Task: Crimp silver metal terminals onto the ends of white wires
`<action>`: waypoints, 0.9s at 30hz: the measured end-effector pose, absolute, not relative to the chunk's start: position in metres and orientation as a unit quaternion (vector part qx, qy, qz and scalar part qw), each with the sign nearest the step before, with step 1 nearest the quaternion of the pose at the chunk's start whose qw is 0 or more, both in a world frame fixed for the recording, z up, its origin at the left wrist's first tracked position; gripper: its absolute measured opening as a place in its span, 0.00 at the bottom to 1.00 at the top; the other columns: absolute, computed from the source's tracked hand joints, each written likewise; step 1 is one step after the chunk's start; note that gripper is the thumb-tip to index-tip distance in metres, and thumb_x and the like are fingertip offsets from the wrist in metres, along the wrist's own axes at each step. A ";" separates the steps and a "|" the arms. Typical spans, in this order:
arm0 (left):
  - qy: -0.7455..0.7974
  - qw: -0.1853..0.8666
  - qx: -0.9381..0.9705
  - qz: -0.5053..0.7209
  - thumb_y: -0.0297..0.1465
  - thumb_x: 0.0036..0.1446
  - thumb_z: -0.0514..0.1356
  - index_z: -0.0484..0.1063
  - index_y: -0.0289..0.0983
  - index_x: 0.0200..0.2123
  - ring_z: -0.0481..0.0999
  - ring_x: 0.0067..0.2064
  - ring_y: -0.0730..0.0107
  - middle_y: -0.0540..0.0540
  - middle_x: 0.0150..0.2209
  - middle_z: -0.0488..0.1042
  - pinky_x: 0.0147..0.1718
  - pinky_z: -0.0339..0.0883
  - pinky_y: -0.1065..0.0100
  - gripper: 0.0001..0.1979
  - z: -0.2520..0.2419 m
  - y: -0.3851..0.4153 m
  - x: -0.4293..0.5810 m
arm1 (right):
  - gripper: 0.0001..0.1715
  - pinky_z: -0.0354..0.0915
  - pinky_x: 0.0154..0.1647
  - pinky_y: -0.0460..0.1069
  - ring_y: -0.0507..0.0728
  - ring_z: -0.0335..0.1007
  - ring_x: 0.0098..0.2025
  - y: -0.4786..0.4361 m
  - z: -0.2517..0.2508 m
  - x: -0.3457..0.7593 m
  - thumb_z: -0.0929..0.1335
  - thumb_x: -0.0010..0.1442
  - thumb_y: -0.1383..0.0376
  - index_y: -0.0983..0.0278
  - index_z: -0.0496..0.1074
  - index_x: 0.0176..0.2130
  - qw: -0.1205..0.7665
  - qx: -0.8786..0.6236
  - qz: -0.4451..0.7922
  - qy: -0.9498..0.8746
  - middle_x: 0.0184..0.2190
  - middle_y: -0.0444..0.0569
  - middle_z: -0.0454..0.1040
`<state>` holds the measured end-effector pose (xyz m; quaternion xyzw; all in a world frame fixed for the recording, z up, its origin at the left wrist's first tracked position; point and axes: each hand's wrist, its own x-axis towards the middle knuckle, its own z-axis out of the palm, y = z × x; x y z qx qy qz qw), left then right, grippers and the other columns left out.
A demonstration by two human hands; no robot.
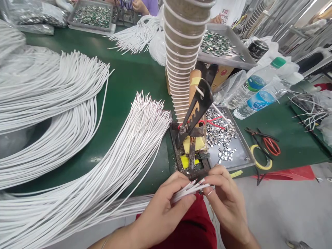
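Observation:
My left hand (168,204) is closed around a small bunch of white cables (188,191), whose ends point to the right. At those ends, the fingers of my right hand (227,197) pinch the cable tips; the exact grip is partly hidden. Just beyond my hands stands a soldering iron (193,114), upright in a black bracket with a wooden handle, and yellow pieces lie round its base. To its left, a thick bundle of white cables (140,128) rests on the green table (124,74), stripped ends facing away from me.
A tray of small metal parts (223,135) lies right of the iron. Beside it are yellow tape (260,157), cutters (261,135) and two water bottles (267,93). A ribbed hose (183,45) hangs above. More cables (52,79) fill the left; a co-worker's hand (140,6) shows at the back.

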<state>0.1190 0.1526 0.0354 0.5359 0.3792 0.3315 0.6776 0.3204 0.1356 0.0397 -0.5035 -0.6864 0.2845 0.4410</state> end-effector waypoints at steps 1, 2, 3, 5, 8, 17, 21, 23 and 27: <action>0.382 0.680 0.530 0.334 0.28 0.70 0.59 0.80 0.38 0.40 0.74 0.44 0.62 0.46 0.40 0.74 0.47 0.70 0.66 0.09 0.037 0.153 0.118 | 0.08 0.69 0.34 0.46 0.53 0.68 0.36 0.135 0.040 0.322 0.70 0.70 0.70 0.56 0.77 0.45 0.437 -0.502 0.295 -0.685 0.35 0.43 0.69; 0.386 0.681 0.524 0.335 0.29 0.70 0.59 0.80 0.38 0.40 0.74 0.43 0.63 0.46 0.39 0.74 0.46 0.69 0.66 0.09 0.038 0.154 0.118 | 0.07 0.68 0.34 0.47 0.53 0.68 0.36 0.135 0.039 0.324 0.70 0.70 0.70 0.57 0.76 0.44 0.433 -0.501 0.304 -0.685 0.34 0.43 0.69; 0.393 0.683 0.518 0.332 0.30 0.71 0.59 0.80 0.38 0.39 0.74 0.42 0.63 0.46 0.39 0.74 0.45 0.69 0.67 0.10 0.038 0.154 0.118 | 0.06 0.68 0.34 0.47 0.53 0.68 0.36 0.135 0.039 0.326 0.71 0.70 0.70 0.57 0.76 0.42 0.427 -0.499 0.311 -0.687 0.34 0.43 0.69; 0.403 0.685 0.513 0.324 0.31 0.70 0.60 0.80 0.38 0.37 0.74 0.41 0.63 0.46 0.37 0.75 0.44 0.69 0.67 0.10 0.038 0.155 0.118 | 0.07 0.68 0.35 0.47 0.53 0.68 0.36 0.136 0.039 0.329 0.72 0.69 0.70 0.58 0.76 0.39 0.421 -0.492 0.308 -0.697 0.32 0.43 0.69; 0.409 0.685 0.522 0.304 0.31 0.69 0.61 0.80 0.37 0.35 0.74 0.39 0.63 0.46 0.36 0.76 0.42 0.68 0.67 0.10 0.035 0.153 0.119 | 0.07 0.67 0.35 0.48 0.53 0.67 0.34 0.137 0.038 0.328 0.72 0.68 0.70 0.58 0.76 0.38 0.425 -0.473 0.289 -0.715 0.30 0.41 0.71; 0.444 0.665 0.541 0.260 0.33 0.70 0.59 0.79 0.37 0.36 0.74 0.36 0.65 0.49 0.33 0.78 0.38 0.69 0.69 0.11 0.025 0.144 0.120 | 0.11 0.74 0.36 0.49 0.55 0.76 0.37 0.142 0.037 0.326 0.67 0.72 0.69 0.58 0.79 0.47 0.419 -0.465 0.219 -0.748 0.36 0.47 0.79; 0.442 0.675 0.520 0.280 0.35 0.74 0.56 0.76 0.39 0.36 0.76 0.35 0.66 0.49 0.34 0.76 0.39 0.72 0.70 0.13 0.030 0.145 0.119 | 0.15 0.77 0.54 0.54 0.59 0.81 0.52 0.174 0.028 0.357 0.65 0.74 0.68 0.57 0.80 0.52 0.376 -0.590 0.092 -0.708 0.49 0.52 0.83; 0.435 0.662 0.536 0.292 0.35 0.74 0.56 0.76 0.39 0.35 0.77 0.38 0.65 0.48 0.37 0.76 0.42 0.72 0.70 0.14 0.031 0.145 0.118 | 0.17 0.75 0.61 0.58 0.61 0.81 0.56 0.197 0.020 0.377 0.63 0.75 0.66 0.58 0.80 0.53 0.347 -0.626 0.048 -0.696 0.53 0.54 0.83; 0.420 0.640 0.566 0.306 0.35 0.75 0.55 0.78 0.41 0.40 0.79 0.41 0.64 0.47 0.39 0.80 0.45 0.71 0.71 0.13 0.029 0.143 0.116 | 0.20 0.75 0.61 0.63 0.65 0.80 0.58 0.234 0.004 0.406 0.62 0.74 0.64 0.61 0.80 0.54 0.292 -0.657 0.006 -0.695 0.56 0.58 0.83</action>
